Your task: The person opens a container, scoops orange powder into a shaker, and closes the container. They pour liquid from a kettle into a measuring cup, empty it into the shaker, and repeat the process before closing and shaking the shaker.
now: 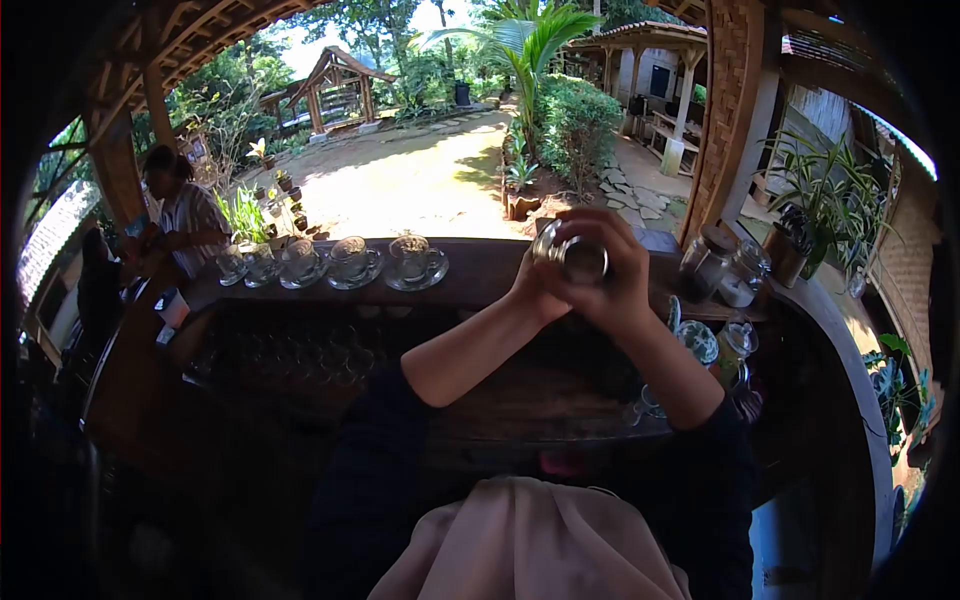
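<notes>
Both of my hands are raised together in front of me, above the dark wooden counter (480, 268). Fingers of my right hand (615, 275) wrap round a glass jar (583, 260), its round end turned toward me. My left hand (535, 290) is closed on the same jar from the left side, partly hidden behind it and my right hand. Whether the jar holds anything cannot be made out. To the left, several glass cups on saucers (413, 264) stand in a row along the counter.
Two jars (742, 275) stand at the counter's right, near a potted plant (790, 250). Below them are a patterned glass dish (697, 342) and a small lidded glass jar (740, 338). More glasses (300, 352) sit on a dim lower shelf. A person (190, 215) is at the far left.
</notes>
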A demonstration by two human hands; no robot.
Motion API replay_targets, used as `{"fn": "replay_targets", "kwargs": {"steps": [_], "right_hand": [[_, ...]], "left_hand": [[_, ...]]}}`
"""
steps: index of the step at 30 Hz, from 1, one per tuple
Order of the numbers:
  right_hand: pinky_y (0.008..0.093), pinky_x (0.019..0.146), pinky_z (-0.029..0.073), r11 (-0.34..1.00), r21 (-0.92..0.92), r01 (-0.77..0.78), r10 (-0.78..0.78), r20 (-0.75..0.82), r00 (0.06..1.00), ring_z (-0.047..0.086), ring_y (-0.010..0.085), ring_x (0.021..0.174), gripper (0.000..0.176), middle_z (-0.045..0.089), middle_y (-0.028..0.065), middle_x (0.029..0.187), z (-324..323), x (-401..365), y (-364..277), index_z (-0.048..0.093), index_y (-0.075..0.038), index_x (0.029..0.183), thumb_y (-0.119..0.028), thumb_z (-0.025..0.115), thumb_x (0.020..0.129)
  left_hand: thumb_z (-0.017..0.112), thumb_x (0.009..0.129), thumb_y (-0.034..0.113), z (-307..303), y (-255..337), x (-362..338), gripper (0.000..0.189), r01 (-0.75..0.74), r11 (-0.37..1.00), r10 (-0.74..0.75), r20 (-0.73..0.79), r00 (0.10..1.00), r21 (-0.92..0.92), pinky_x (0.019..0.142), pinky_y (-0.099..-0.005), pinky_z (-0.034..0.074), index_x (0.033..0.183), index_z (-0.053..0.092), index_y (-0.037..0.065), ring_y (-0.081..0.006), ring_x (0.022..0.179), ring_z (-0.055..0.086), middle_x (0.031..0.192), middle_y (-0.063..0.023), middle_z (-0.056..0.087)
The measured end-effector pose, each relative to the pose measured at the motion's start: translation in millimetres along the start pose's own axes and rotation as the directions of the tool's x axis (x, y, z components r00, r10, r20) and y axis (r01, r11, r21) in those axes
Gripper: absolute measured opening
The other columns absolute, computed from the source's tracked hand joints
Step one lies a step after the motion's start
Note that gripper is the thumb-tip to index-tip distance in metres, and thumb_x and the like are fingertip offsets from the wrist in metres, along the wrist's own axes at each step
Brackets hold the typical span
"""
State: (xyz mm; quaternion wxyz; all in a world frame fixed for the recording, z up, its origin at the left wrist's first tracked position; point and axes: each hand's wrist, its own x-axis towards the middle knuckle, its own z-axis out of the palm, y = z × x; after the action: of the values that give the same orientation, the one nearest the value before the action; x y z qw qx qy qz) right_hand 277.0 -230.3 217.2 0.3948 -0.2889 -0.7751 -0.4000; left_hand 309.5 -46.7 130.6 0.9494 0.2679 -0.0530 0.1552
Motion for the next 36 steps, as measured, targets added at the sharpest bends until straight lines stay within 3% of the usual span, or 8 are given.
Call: {"fn": "replay_targets", "kwargs": {"steps": [2,7,13,21,27,29,33,36], "right_hand": [[0.0407,0.085,0.049,0.995,0.002,-0.098,0.098,-0.02,0.995,0.062,0.0261,0.095,0.031,0.064,0.0087,0.099,19,12,11,0.065,-0.011,0.092,-0.024,0.074,0.066],[0.0396,0.093,0.046,0.801,0.002,0.599,-0.586,-0.203,0.784,0.06,0.0199,0.103,0.019,0.065,0.0017,0.1,56,16,-39,0.067,-0.013,0.089,-0.016,0.061,0.072],[0.0364,0.08,0.048,0.692,0.393,-0.606,0.624,0.095,0.775,0.059,0.0282,0.098,0.038,0.063,0.0052,0.098,144,1,51,0.064,-0.012,0.091,-0.023,0.08,0.058],[0.042,0.088,0.047,0.883,0.049,0.467,-0.46,-0.106,0.882,0.06,0.0239,0.101,0.02,0.062,0.0011,0.099,122,44,-51,0.064,-0.016,0.084,-0.02,0.063,0.064],[0.0417,0.08,0.048,0.683,0.402,-0.61,0.616,0.13,0.777,0.059,0.0298,0.098,0.039,0.062,0.0048,0.101,178,22,40,0.064,-0.012,0.088,-0.026,0.074,0.054],[0.0407,0.081,0.049,0.959,0.237,-0.158,0.148,0.057,0.987,0.059,0.0288,0.099,0.029,0.063,0.0043,0.099,144,40,-1,0.065,-0.014,0.09,-0.022,0.07,0.062],[0.0382,0.091,0.046,0.905,0.127,0.406,-0.397,-0.09,0.913,0.059,0.0193,0.102,0.017,0.064,0.0024,0.104,122,38,-48,0.065,-0.016,0.088,-0.015,0.06,0.072],[0.0387,0.093,0.044,0.918,0.181,0.353,-0.347,-0.064,0.936,0.061,0.0155,0.099,0.015,0.063,-0.0005,0.105,142,32,-30,0.064,-0.018,0.088,-0.021,0.067,0.073]], "left_hand": [[0.051,0.09,0.045,44,20,-64,0.045,0.575,0.733,-0.233,0.66,0.714,-0.363,0.091,-0.0443,0.05,0.117,0.05,0.009,-0.0266,0.105,0.06,0.118,-0.0148,0.056],[0.05,0.086,0.055,59,63,-121,0.062,-0.362,0.932,0.198,0.853,0.483,-0.011,0.091,-0.0518,0.049,0.124,0.046,0.006,-0.0296,0.11,0.058,0.121,-0.0198,0.054],[0.043,0.092,0.046,-63,75,-64,0.053,-0.233,0.965,0.228,-0.053,0.972,-0.124,0.089,-0.0415,0.051,0.125,0.044,0.005,-0.0279,0.112,0.056,0.121,-0.0156,0.053],[0.048,0.093,0.046,38,112,-158,0.05,-0.233,0.967,0.205,0.855,0.477,-0.101,0.091,-0.0446,0.052,0.127,0.042,0.009,-0.0358,0.118,0.051,0.123,-0.0186,0.047],[0.047,0.093,0.045,-101,108,-99,0.048,-0.149,0.96,0.201,-0.212,0.956,0.237,0.087,-0.0407,0.053,0.127,0.046,0.011,-0.0286,0.115,0.055,0.108,-0.0109,0.059],[0.049,0.091,0.05,-65,110,-137,0.07,0.364,0.766,-0.057,0.508,0.86,-0.53,0.099,-0.0533,0.042,0.139,0.029,0.003,-0.0393,0.119,0.048,0.13,-0.0175,0.048],[0.069,0.078,0.051,21,112,-163,0.068,-0.28,0.955,0.189,0.927,0.323,-0.097,0.086,-0.0552,0.051,0.125,0.035,0.016,-0.049,0.112,0.051,0.127,-0.0264,0.036],[0.063,0.085,0.041,-30,138,-147,0.05,-0.081,0.991,0.127,0.557,0.821,-0.106,0.089,-0.0529,0.05,0.123,0.043,0.016,-0.0424,0.112,0.052,0.116,-0.0213,0.048]]}}
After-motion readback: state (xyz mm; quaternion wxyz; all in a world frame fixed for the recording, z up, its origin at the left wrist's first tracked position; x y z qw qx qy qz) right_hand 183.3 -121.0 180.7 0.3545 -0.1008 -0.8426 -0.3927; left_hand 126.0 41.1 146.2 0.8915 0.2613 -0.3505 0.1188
